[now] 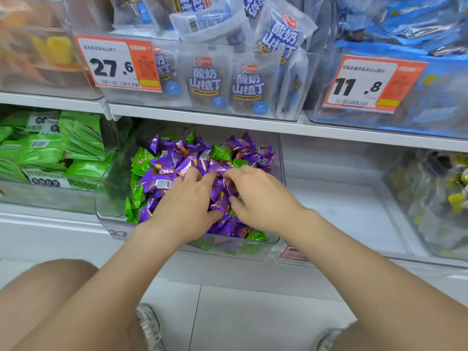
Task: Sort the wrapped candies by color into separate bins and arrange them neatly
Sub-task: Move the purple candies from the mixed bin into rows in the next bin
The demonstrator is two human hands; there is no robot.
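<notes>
A clear plastic bin (268, 243) on the lower shelf holds a heap of purple wrapped candies (162, 171) mixed with several green wrapped candies (220, 152). More green ones line its left side (135, 198). My left hand (184, 206) lies palm down on the heap, fingers spread over purple wrappers. My right hand (260, 198) reaches in beside it, fingers bent into the pile with the thumb against candies; whether it pinches one is hidden. The two hands nearly touch at the fingertips.
A bin of large green snack packs (50, 153) stands to the left. To the right is an empty clear bin (342, 198), then one with yellow-wrapped sweets (455, 196). The shelf above carries bins of white-blue pouches (205, 82) with price tags. White floor tiles lie below.
</notes>
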